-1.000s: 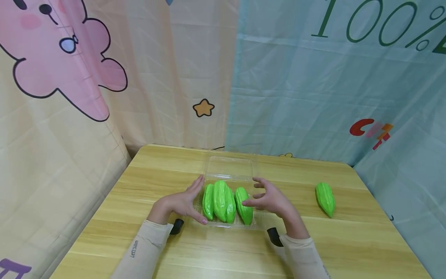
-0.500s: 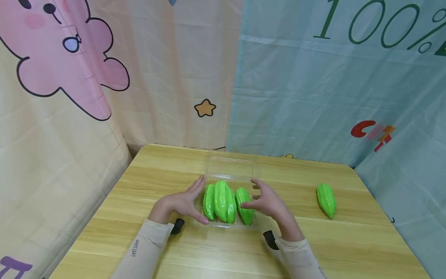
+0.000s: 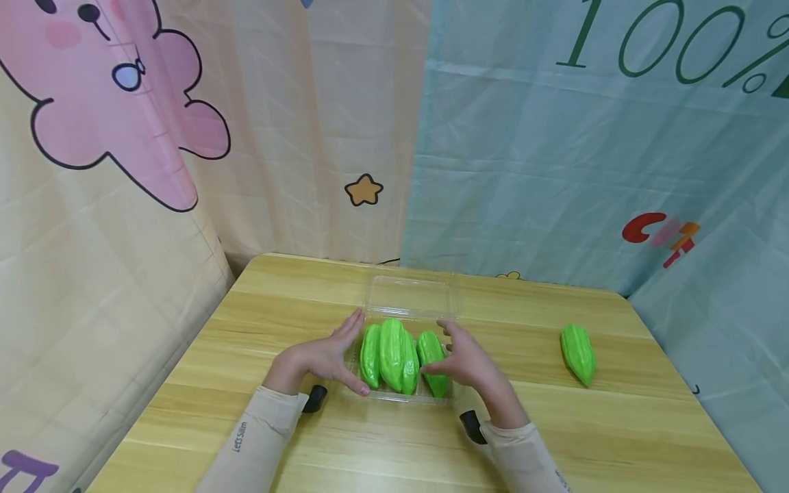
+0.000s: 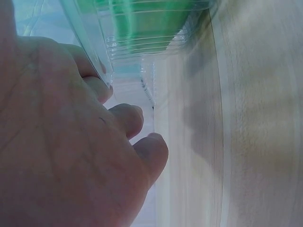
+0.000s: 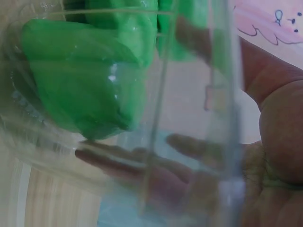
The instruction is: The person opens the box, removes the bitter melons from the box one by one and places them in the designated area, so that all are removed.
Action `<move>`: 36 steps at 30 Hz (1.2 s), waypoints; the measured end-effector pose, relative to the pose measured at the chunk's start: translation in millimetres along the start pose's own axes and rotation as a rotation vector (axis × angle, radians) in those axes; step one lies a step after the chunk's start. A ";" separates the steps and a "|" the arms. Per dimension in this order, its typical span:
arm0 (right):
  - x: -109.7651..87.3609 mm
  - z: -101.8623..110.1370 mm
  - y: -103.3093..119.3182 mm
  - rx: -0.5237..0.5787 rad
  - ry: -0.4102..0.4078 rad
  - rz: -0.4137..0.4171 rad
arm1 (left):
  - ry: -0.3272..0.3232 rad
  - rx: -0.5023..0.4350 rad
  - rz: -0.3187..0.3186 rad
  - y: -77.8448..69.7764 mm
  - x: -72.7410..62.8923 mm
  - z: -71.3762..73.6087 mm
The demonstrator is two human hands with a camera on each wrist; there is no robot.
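Several bright green ridged gourds (image 3: 392, 352) lie side by side in a clear plastic clamshell box (image 3: 401, 398), its lid (image 3: 409, 294) folded back. My left hand (image 3: 323, 359) is spread along the box's left side, thumb at the front corner. In the left wrist view some fingertips of that hand (image 4: 90, 142) touch the box rim (image 4: 105, 52). Over the box's right side, my right hand (image 3: 465, 361) has thumb and fingers apart. Through the plastic wall, the right wrist view shows a gourd (image 5: 87, 80) in front of that hand's fingers, with nothing gripped.
A single green gourd (image 3: 577, 355) lies apart on the right of the wooden table (image 3: 641, 431). Printed cloth curtains (image 3: 524, 157) hang behind the table and at both sides. Each wrist carries a black device (image 3: 316, 398) near the sleeve.
My right hand has moved a little left and toward the front, its thumb now over the rightmost gourd in the box. The left hand, the box and the gourds look unmoved.
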State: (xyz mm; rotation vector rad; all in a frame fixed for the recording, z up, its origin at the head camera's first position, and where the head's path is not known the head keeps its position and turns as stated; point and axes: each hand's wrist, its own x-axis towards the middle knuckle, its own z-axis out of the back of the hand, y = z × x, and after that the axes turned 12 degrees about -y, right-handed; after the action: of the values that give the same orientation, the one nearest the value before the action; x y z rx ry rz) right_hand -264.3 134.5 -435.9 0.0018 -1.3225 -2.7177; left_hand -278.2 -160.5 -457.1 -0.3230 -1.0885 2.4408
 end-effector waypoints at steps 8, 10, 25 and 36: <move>-0.6 -3.5 -0.1 -0.067 0.002 0.028 | 0.000 0.003 0.003 -0.9 -0.5 0.0; -0.9 -4.4 0.3 -0.085 0.005 0.030 | -0.001 0.004 0.004 -0.8 -0.5 -0.2; -0.6 -11.8 -1.3 -0.136 0.031 0.045 | -0.003 0.015 0.009 -0.4 -0.5 -0.5; 1.7 -19.9 -8.2 -0.161 0.034 0.037 | -0.005 0.019 0.003 -0.9 -0.2 -0.8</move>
State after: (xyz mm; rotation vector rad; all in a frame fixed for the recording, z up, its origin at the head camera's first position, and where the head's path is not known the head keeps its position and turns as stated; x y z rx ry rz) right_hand -265.8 123.8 -454.5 0.0081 -1.0809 -2.7710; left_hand -277.4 -159.6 -456.9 -0.3131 -1.0667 2.4539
